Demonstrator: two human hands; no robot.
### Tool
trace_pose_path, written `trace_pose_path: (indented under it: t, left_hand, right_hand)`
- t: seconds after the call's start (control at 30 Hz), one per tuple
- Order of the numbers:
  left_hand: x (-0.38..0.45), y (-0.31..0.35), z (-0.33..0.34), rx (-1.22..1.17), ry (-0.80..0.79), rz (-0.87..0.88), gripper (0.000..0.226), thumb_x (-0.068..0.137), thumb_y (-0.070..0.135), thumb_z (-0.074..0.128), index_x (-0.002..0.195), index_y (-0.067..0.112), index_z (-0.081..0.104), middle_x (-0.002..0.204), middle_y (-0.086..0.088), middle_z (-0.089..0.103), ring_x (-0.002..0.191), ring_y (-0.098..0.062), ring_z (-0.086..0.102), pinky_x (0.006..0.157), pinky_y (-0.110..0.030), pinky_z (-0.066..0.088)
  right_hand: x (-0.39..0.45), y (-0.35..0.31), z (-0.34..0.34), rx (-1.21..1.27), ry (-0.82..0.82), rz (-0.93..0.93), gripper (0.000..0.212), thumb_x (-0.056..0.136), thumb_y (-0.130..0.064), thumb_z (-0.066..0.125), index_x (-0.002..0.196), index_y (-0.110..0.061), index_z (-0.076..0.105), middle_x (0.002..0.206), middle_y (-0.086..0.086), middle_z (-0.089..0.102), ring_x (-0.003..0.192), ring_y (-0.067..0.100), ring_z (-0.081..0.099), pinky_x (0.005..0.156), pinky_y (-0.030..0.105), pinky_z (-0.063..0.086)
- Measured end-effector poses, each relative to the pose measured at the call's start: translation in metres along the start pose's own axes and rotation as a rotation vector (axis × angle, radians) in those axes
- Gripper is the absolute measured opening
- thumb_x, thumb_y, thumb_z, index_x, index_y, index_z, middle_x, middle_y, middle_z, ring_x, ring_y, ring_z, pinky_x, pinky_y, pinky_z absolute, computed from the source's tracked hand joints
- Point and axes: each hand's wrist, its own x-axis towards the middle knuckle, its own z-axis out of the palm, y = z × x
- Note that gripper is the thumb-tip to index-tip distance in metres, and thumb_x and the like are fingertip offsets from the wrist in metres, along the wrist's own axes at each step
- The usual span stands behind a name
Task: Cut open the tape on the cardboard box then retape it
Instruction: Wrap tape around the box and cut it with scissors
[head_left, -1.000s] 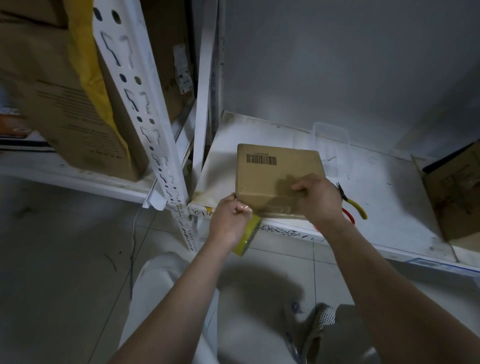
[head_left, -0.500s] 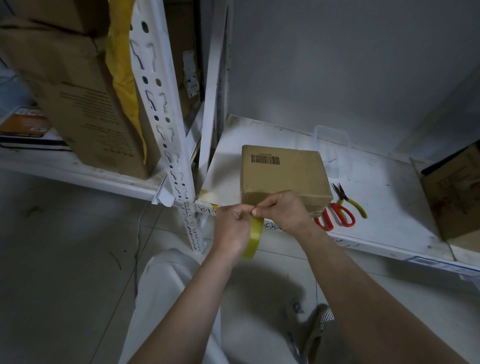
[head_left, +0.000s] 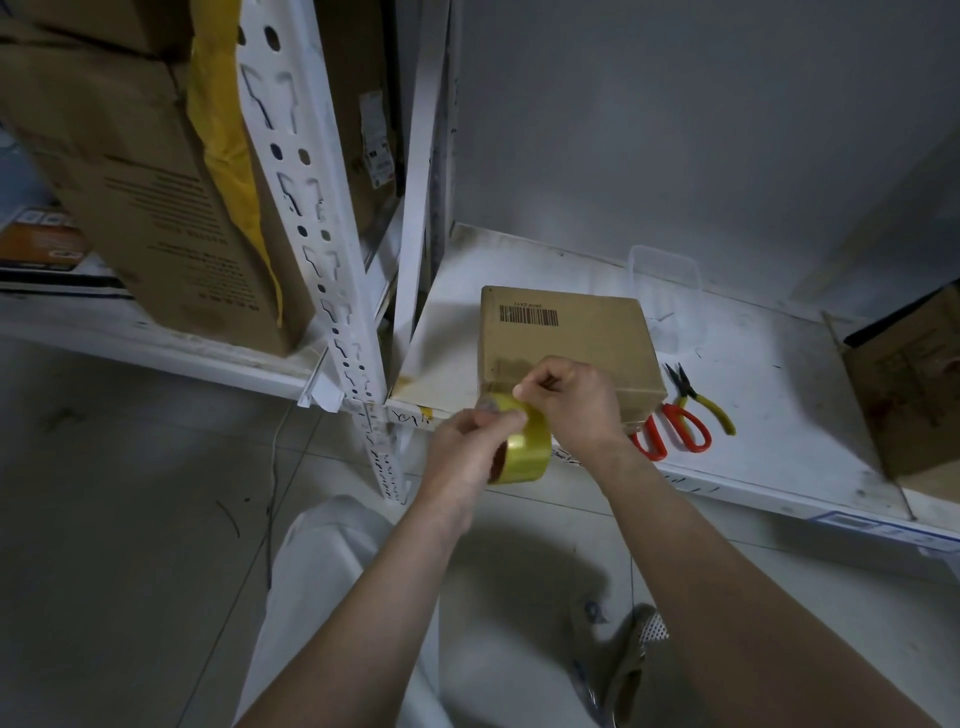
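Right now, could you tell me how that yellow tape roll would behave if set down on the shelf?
The tape roll is round, so on edge it would probably roll. Its glossy surface looks slippery. The left hand grips it alone, so it is likely light.

Person, head view: both forearms bare, no sleeves in frame. Left hand and right hand ungloved. Trousers pale off-white. Shoe grey-tan, with white perforated mesh panel.
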Motion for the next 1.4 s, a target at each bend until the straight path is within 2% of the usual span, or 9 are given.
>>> trace_pose_path:
  t: [0.07, 0.13, 0.23, 0.4, 0.6, 0.8, 0.9, 1.2, 1.4]
  left_hand:
    - [-0.002, -0.007, 0.001, 0.136, -0.212, 0.061, 0.033, 0.062, 0.03, 0.074, 0.085, 0.008, 0.066, 0.085, -0.011, 0.068, 0.079, -0.021, 0.064, 0.073, -0.032, 0.051]
    - [-0.003, -0.011, 0.004, 0.122, -0.301, 0.115, 0.021, 0.083, 0.018, 0.067, 0.098, 0.003, 0.065, 0.085, -0.012, 0.07, 0.075, -0.017, 0.069, 0.075, -0.031, 0.054]
    - [-0.004, -0.008, 0.008, 0.17, -0.237, 0.126, 0.009, 0.093, 0.01, 0.055, 0.093, 0.005, 0.062, 0.072, -0.01, 0.069, 0.062, -0.021, 0.068, 0.067, -0.032, 0.056]
    - [0.004, -0.003, 0.01, 0.119, -0.014, -0.031, 0.016, 0.093, 0.016, 0.055, 0.082, 0.005, 0.061, 0.062, -0.015, 0.065, 0.043, -0.024, 0.06, 0.051, -0.03, 0.051]
    - [-0.012, 0.005, 0.008, -0.015, -0.303, -0.084, 0.01, 0.092, 0.016, 0.058, 0.094, 0.006, 0.058, 0.063, -0.012, 0.067, 0.051, -0.024, 0.064, 0.058, -0.03, 0.054]
    - [0.002, 0.011, 0.004, 0.126, -0.08, -0.193, 0.013, 0.094, 0.013, 0.05, 0.088, 0.005, 0.059, 0.061, -0.013, 0.066, 0.044, -0.023, 0.061, 0.051, -0.026, 0.049]
    - [0.002, 0.012, 0.006, 0.114, -0.104, -0.228, 0.012, 0.094, 0.011, 0.049, 0.089, 0.007, 0.059, 0.069, -0.014, 0.068, 0.046, -0.024, 0.062, 0.052, -0.026, 0.049]
    - [0.006, 0.018, 0.014, 0.067, -0.135, -0.248, 0.011, 0.092, 0.009, 0.05, 0.095, 0.007, 0.06, 0.071, -0.011, 0.07, 0.049, -0.021, 0.064, 0.06, -0.03, 0.048]
    - [0.01, 0.018, 0.015, 0.048, -0.141, -0.263, 0.012, 0.093, 0.011, 0.049, 0.089, 0.01, 0.06, 0.066, -0.007, 0.07, 0.048, -0.019, 0.065, 0.06, -0.03, 0.048]
  right_hand:
    - [0.002, -0.001, 0.0, 0.039, 0.007, -0.009, 0.018, 0.077, -0.024, 0.073, 0.063, -0.028, 0.062, 0.073, -0.009, 0.067, 0.074, 0.014, 0.064, 0.074, 0.039, 0.054]
    - [0.003, -0.001, 0.001, 0.027, 0.015, -0.024, 0.015, 0.078, -0.023, 0.072, 0.066, -0.026, 0.064, 0.073, -0.008, 0.067, 0.072, 0.014, 0.064, 0.072, 0.039, 0.054]
    - [0.001, 0.001, -0.001, -0.091, 0.069, -0.098, 0.012, 0.079, -0.021, 0.072, 0.069, -0.02, 0.065, 0.075, -0.011, 0.062, 0.068, 0.013, 0.059, 0.068, 0.036, 0.053]
    - [0.006, -0.01, -0.01, -0.187, 0.193, -0.255, 0.013, 0.08, -0.023, 0.072, 0.069, -0.019, 0.067, 0.077, -0.013, 0.061, 0.066, 0.009, 0.057, 0.061, 0.024, 0.046]
    - [0.024, -0.007, -0.012, -0.2, 0.154, -0.159, 0.01, 0.084, -0.026, 0.067, 0.076, -0.02, 0.065, 0.079, -0.009, 0.064, 0.069, 0.009, 0.057, 0.06, 0.024, 0.043]
    - [0.035, -0.017, -0.009, -0.229, 0.119, -0.177, 0.013, 0.083, -0.027, 0.068, 0.071, -0.026, 0.063, 0.074, -0.018, 0.054, 0.068, 0.003, 0.052, 0.055, 0.018, 0.036]
    - [0.044, -0.015, -0.005, -0.243, 0.048, -0.095, 0.015, 0.084, -0.028, 0.068, 0.071, -0.028, 0.061, 0.076, -0.016, 0.057, 0.07, 0.004, 0.052, 0.054, 0.02, 0.035]
    - [0.065, -0.023, 0.003, -0.414, -0.103, -0.032, 0.016, 0.085, -0.036, 0.066, 0.079, -0.021, 0.069, 0.093, -0.007, 0.069, 0.087, 0.014, 0.063, 0.072, 0.029, 0.05]
    - [0.069, -0.03, 0.005, -0.531, -0.131, -0.037, 0.024, 0.087, -0.037, 0.063, 0.069, -0.021, 0.063, 0.094, -0.002, 0.069, 0.089, 0.018, 0.064, 0.078, 0.033, 0.053]
